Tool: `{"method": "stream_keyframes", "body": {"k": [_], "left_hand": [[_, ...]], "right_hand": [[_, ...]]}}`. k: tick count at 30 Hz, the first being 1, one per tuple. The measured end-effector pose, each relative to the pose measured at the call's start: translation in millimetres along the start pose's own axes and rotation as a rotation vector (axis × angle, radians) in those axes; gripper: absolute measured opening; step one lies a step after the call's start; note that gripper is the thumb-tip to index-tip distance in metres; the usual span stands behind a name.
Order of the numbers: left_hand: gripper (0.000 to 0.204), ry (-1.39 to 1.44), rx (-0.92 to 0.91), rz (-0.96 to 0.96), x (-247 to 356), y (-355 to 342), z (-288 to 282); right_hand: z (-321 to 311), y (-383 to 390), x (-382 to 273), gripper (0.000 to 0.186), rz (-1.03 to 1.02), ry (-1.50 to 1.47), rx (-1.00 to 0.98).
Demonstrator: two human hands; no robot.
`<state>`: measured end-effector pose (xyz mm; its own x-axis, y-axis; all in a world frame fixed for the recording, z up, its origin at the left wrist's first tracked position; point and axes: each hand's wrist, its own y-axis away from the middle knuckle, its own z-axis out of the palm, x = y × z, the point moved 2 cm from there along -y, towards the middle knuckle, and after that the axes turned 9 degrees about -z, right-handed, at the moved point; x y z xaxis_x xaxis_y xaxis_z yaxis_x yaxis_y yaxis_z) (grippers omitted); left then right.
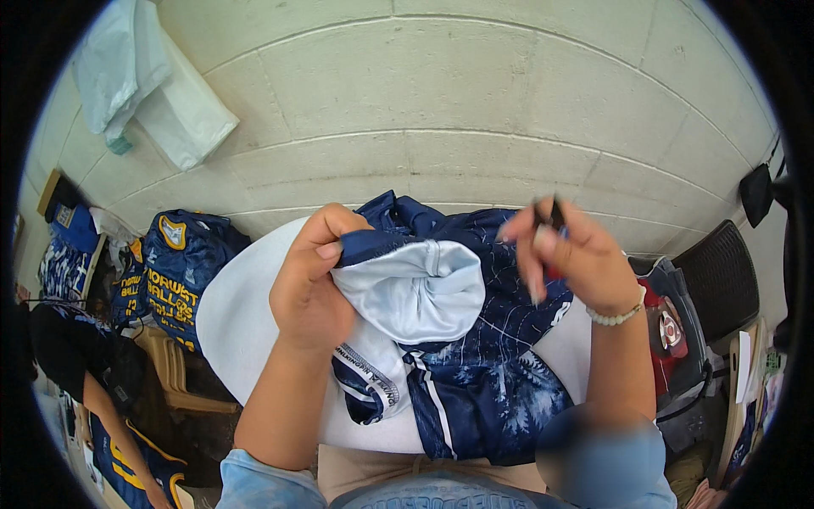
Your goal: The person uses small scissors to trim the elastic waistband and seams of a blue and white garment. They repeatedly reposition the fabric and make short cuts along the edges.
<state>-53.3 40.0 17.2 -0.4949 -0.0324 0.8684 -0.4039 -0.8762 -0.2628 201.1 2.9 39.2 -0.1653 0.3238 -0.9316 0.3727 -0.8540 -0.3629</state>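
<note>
My left hand (312, 280) grips the folded edge of a navy garment's opening (381, 243), its shiny pale-blue inside (415, 297) turned outward. The navy fabric (483, 407), printed with white lines and tree shapes, lies in a heap on a rounded white surface (246, 305), with white lettered and striped bands showing. My right hand (577, 254) is raised over the garment's right side, fingers curled around a small dark tool, apparently snips (551, 212), blurred and partly hidden.
Navy-and-yellow jerseys (182, 271) are piled at the left, beside plastic chairs (186, 382). A co-worker's arm (119, 433) is at lower left. Plastic bags (170, 110) hang on the block wall (475, 85). A red-and-grey machine (670, 331) and black chair (712, 280) stand at the right.
</note>
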Motion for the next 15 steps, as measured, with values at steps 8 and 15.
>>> {"method": "stream_keyframes", "body": {"k": [8, 15], "left_hand": [[0.022, -0.558, 0.010, 0.245, -9.6, -8.7, -12.3], [0.020, 0.085, 0.347, 0.392, -1.4, -14.0, -39.7]], "right_hand": [[-22.6, -9.6, 33.7, 0.028, 0.083, 0.264, 0.524], [-37.1, -6.7, 53.2, 0.036, -0.059, 1.022, 0.268]]}}
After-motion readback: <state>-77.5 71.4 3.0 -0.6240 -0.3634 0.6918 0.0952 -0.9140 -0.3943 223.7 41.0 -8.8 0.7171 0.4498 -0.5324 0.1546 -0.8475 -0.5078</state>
